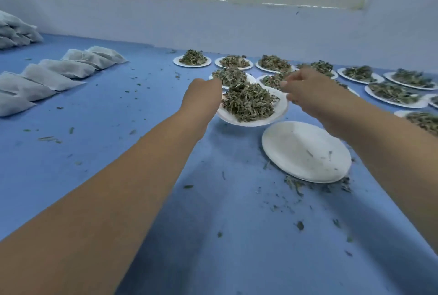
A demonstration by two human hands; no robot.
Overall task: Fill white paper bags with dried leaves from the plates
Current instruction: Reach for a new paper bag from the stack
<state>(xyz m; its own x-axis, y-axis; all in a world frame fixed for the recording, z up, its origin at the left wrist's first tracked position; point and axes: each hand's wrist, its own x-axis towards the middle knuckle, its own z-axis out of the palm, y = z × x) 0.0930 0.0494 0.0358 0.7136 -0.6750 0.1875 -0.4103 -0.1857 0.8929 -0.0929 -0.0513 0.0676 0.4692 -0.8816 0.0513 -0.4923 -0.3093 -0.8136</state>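
A white paper plate [248,122] heaped with dried leaves [248,101] is held a little above the blue table, between both hands. My left hand [201,94] grips its left rim. My right hand [305,88] grips its right rim, fingers curled over the edge. Several more white plates of dried leaves [192,58] stand in rows behind and to the right. Filled white paper bags [59,70] lie in a row at the left.
An emptied white plate [305,151] lies upside down on the blue table [118,117] just below the held plate, with leaf crumbs scattered around it. More filled bags [14,31] are stacked at the far left. A pale wall runs along the table's back.
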